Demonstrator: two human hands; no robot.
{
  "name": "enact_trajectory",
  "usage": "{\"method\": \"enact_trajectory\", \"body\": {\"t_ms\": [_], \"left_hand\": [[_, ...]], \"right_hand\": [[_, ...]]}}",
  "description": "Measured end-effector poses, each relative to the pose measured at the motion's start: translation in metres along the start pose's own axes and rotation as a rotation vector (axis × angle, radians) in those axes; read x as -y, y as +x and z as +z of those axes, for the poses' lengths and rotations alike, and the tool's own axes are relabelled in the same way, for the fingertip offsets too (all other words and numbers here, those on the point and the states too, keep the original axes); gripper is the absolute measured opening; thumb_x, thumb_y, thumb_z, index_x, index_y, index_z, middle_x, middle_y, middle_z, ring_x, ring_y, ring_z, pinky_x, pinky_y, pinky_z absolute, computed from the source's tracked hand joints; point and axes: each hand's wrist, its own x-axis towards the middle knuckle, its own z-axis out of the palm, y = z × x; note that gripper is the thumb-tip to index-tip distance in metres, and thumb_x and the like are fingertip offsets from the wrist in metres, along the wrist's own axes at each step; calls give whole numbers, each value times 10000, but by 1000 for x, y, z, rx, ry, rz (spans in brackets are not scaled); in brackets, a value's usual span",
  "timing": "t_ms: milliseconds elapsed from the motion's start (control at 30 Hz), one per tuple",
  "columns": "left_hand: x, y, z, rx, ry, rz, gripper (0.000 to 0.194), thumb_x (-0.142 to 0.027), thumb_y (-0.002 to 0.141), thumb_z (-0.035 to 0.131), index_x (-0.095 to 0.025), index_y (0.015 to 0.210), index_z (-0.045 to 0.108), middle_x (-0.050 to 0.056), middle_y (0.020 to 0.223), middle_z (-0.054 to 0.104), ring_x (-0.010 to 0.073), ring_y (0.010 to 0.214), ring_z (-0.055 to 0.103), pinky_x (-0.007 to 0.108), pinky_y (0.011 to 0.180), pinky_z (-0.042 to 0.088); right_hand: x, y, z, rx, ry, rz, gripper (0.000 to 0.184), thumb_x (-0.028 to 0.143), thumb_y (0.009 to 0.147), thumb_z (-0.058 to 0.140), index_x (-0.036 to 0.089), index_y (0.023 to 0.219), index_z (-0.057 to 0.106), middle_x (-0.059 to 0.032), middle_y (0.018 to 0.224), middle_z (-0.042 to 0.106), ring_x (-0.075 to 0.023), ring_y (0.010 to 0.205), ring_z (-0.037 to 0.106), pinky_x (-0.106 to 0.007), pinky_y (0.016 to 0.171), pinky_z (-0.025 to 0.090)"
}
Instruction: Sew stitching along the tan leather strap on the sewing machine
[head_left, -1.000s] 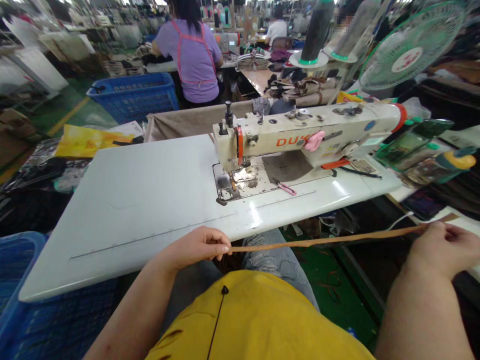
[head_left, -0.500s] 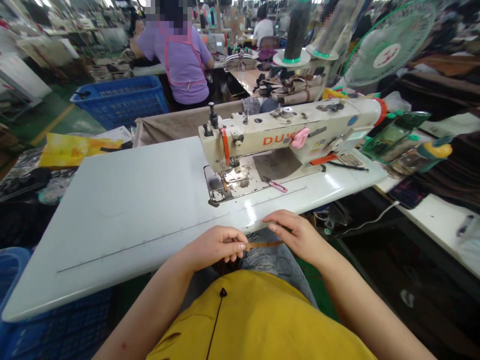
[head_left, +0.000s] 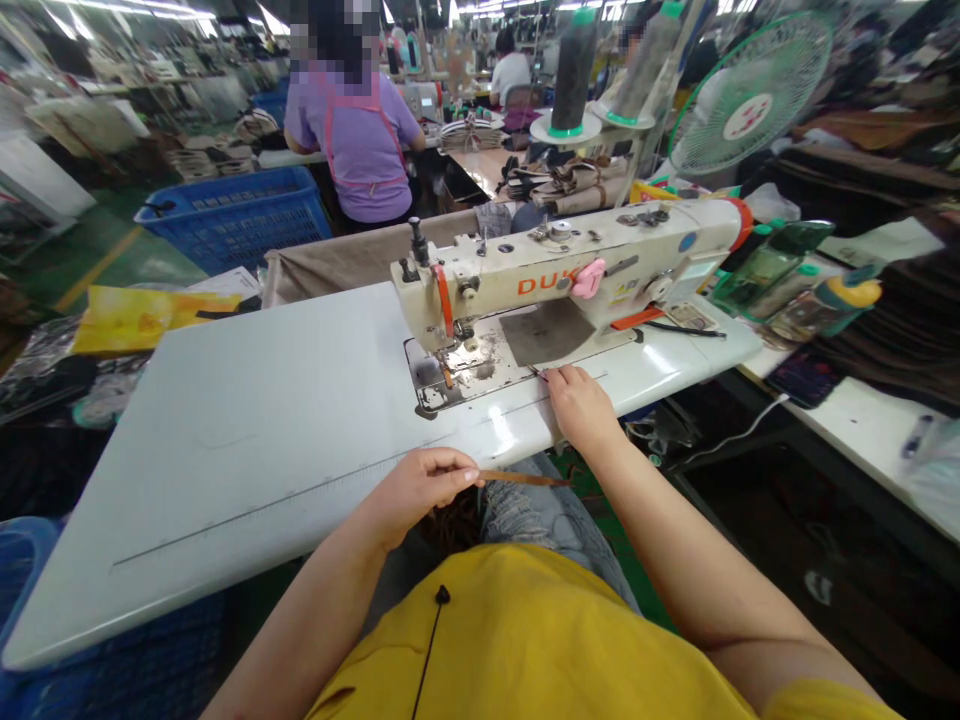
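Between the thumb and fingers of my left hand point(head_left: 429, 488) a narrow brown strip point(head_left: 525, 479) is pinched. Its free end points right, over my lap, below the table's front edge. My right hand point(head_left: 581, 405) is on the table edge side of the sewing machine point(head_left: 480, 290), fingers closed over the pink-handled thread snips. Only the snips' metal tip point(head_left: 535, 371) shows past the fingertips; the handle is hidden by the hand. A small brown piece point(head_left: 448, 378) sits under the machine's presser foot area.
The white machine table point(head_left: 285, 400) extends left, with a ruler line along its front. Bottles point(head_left: 817, 300) and a phone point(head_left: 802, 378) stand on the right, near a green fan point(head_left: 750, 100). A blue crate point(head_left: 232, 215) and a co-worker in purple point(head_left: 367, 140) are beyond.
My right hand has let go of the brown strip and moved up and forward to the thread snips on the table. My left hand still holds the strip, shifted slightly left.
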Motion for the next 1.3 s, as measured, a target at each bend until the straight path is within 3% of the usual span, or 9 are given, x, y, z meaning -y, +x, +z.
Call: {"method": "enact_trajectory", "body": {"t_ms": [67, 167, 267, 400, 600, 1000, 1167, 1233, 1300], "left_hand": [[-1, 1, 1, 23, -69, 20, 423, -556, 802, 767, -137, 862, 762, 2, 655, 550, 118, 635, 456, 250, 602, 305], [1, 6, 3, 99, -158, -11, 498, -598, 788, 786, -116, 907, 750, -56, 595, 401, 78, 544, 301, 249, 535, 200], [5, 13, 9, 115, -133, -50, 549, -626, 809, 770, -108, 992, 758, -92, 576, 283, 70, 520, 177, 274, 513, 100], [7, 25, 22, 43, -78, -18, 540, -630, 819, 756, -117, 986, 757, -80, 565, 337, 72, 515, 232, 268, 509, 127], [-5, 34, 39, 17, -50, 48, 492, -619, 802, 740, -137, 889, 702, -4, 666, 573, 109, 610, 474, 242, 577, 338], [1, 38, 55, 64, 8, 54, 485, -597, 818, 746, -130, 947, 719, 10, 676, 604, 120, 590, 503, 239, 557, 401], [0, 38, 53, 102, 57, 241, 366, -527, 883, 726, -163, 848, 729, 144, 1240, 656, 246, 1049, 656, 307, 803, 541], [4, 40, 51, 148, 25, 273, 316, -483, 907, 723, -180, 818, 735, 128, 1504, 550, 296, 1303, 580, 364, 1059, 483], [10, 43, 49, 214, -43, 247, 285, -462, 923, 721, -195, 828, 740, 111, 1538, 549, 314, 1370, 547, 406, 1157, 418]], "right_hand": [[3, -11, -7, -8, 148, 76, 259, 179, 1001, 428, 118, 1075, 668, -191, 1048, 680, -299, 993, 616, -401, 919, 473], [9, -37, -21, 76, 692, 246, 185, 288, 986, 450, 198, 902, 588, -69, 803, 647, -217, 770, 602, -329, 747, 472], [22, -71, -36, 285, 1271, 418, 247, 424, 968, 495, 216, 842, 539, 43, 603, 463, -131, 535, 424, -257, 538, 326], [42, -109, -50, 541, 1588, 520, 486, 652, 900, 666, 168, 911, 614, 92, 595, 322, -75, 518, 231, -238, 506, 143], [59, -133, -50, 675, 1817, 715, 595, 728, 795, 774, 184, 859, 542, 106, 599, 317, -39, 497, 155, -233, 500, 38], [70, -123, -44, 562, 1928, 789, 602, 731, 789, 779, 201, 878, 507, 124, 575, 304, -34, 479, 135, -224, 495, 29], [70, -124, -46, 533, 1928, 722, 609, 748, 803, 753, 209, 828, 468, 130, 556, 273, -38, 464, 120, -237, 478, 25], [70, -124, -49, 530, 1928, 694, 607, 749, 809, 744, 209, 818, 467, 129, 552, 273, -39, 456, 124, -241, 477, 23], [70, -124, -52, 532, 1933, 689, 601, 744, 812, 742, 210, 814, 466, 127, 552, 278, -40, 451, 128, -241, 476, 22]]}}
